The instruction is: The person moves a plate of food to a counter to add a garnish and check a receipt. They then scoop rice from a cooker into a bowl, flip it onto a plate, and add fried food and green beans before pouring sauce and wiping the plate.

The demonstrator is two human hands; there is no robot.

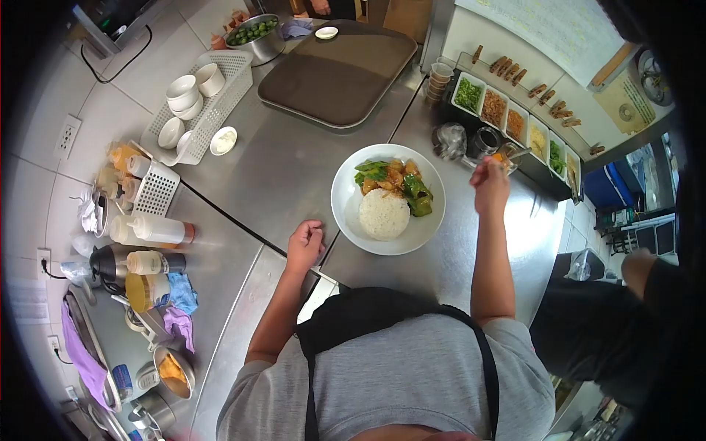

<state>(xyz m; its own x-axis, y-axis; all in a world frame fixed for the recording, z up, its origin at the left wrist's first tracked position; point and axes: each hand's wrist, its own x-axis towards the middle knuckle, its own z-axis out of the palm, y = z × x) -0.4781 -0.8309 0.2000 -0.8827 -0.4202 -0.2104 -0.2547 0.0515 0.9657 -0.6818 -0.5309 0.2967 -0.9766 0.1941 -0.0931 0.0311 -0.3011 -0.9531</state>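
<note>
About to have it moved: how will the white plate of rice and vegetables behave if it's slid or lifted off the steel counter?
The white plate is probably rigid and breakable. On the smooth steel counter it would likely slide easily. The rice mound and sauced vegetables add weight and could shift if it tilts.

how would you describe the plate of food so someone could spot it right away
Start at the steel counter and the big brown tray lying on it. Nearer the person than the tray, between the left hand and the raised right hand, sits the white plate. It alone holds a meal: a mound of white rice beside green vegetables and orange-brown pieces, unlike the empty white bowls in the basket.
</note>
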